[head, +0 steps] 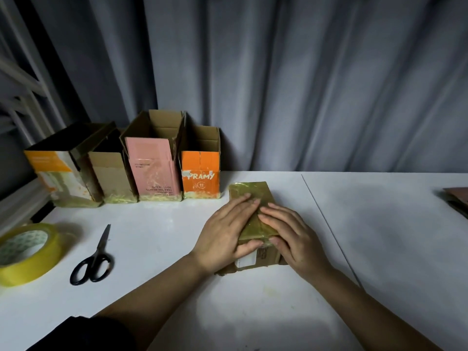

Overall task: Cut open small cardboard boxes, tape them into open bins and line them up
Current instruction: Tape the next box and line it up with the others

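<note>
We press our left hand (225, 231) and right hand (291, 236), both flat with fingers straight, onto the taped box (253, 198) lying mid-desk (379, 236), its long axis running away toward the back edge, just right of the four finished bins (157, 163).

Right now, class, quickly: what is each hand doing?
Left hand: open, fingers flat, pressing on the tape-covered brown cardboard box.
Right hand: open, fingers flat, pressing on the same box.
</note>
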